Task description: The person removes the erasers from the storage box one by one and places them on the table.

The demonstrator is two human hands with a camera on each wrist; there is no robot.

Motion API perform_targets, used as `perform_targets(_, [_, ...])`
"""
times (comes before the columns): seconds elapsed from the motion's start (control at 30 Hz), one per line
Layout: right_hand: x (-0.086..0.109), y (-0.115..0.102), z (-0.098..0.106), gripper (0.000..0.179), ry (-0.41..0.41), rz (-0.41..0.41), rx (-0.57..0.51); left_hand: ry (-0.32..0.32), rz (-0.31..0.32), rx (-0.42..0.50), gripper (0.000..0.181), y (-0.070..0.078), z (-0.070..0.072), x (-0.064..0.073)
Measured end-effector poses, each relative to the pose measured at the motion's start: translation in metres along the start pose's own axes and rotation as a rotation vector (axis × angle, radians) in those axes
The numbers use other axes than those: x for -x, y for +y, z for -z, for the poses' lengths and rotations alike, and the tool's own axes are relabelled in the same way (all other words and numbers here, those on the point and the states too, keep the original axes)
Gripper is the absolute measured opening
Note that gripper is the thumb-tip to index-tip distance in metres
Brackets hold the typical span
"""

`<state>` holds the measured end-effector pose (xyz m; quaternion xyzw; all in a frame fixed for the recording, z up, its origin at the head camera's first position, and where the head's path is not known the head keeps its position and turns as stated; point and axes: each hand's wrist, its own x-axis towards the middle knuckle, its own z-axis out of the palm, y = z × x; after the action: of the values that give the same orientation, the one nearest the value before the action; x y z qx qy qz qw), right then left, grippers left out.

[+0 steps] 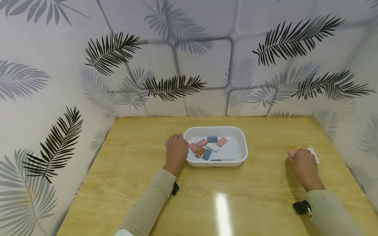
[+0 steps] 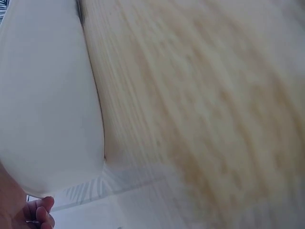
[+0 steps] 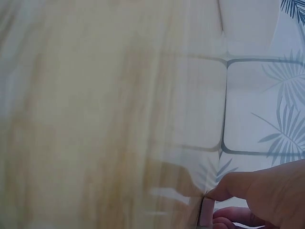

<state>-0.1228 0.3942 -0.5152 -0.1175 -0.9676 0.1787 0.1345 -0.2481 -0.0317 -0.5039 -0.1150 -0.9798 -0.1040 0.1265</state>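
Note:
My right hand [image 1: 302, 164] is at the right side of the table, pinching a small pink block [image 1: 291, 153] between thumb and fingers. In the right wrist view, the thumb and fingers of that hand [image 3: 267, 195] press on the block's sides [image 3: 207, 212]. A flat white piece [image 1: 313, 155] shows just behind the knuckles. My left hand [image 1: 176, 150] rests against the left end of a white tray [image 1: 242, 147], its fingers loosely bent. Its fingertips [image 2: 45, 210] appear low in the left wrist view; whether they bear on the tray is hidden.
Inside the tray lie several small blocks: pink [image 1: 222, 141], blue [image 1: 212, 139], white [image 1: 212, 147] and orange [image 1: 200, 152]. A blue-and-white strip [image 1: 222, 160] lies along its near wall. The wooden table [image 1: 251, 196] meets a leaf-patterned wall covering [image 1: 203, 101] at the back and sides.

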Motion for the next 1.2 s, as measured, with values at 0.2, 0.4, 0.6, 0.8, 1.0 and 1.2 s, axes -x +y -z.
perform_targets(0.2, [0.002,-0.002,-0.002,0.036,-0.015,-0.004,-0.003,0.002,0.003,-0.009,0.025,0.0,0.0,0.0])
perform_targets(0.4, [-0.002,-0.008,0.008,0.044,-0.04,0.049,0.04,0.009,-0.008,0.008,0.024,0.003,0.001,-0.002])
perform_targets(0.6, [-0.012,-0.032,0.012,0.033,-0.07,0.065,-0.006,0.001,-0.001,-0.003,0.024,0.003,-0.001,-0.002])
perform_targets(0.8, [-0.022,-0.068,0.015,0.029,-0.117,0.087,-0.121,-0.002,0.01,-0.011,0.025,0.001,-0.001,-0.001])
perform_targets(1.0, [-0.035,-0.097,0.008,0.024,-0.123,0.219,-0.176,0.004,0.012,-0.009,0.026,0.001,-0.001,0.0])
perform_targets(1.2, [-0.046,-0.119,-0.005,0.018,-0.239,0.434,-0.223,0.024,0.005,-0.015,0.024,0.0,-0.001,0.0])
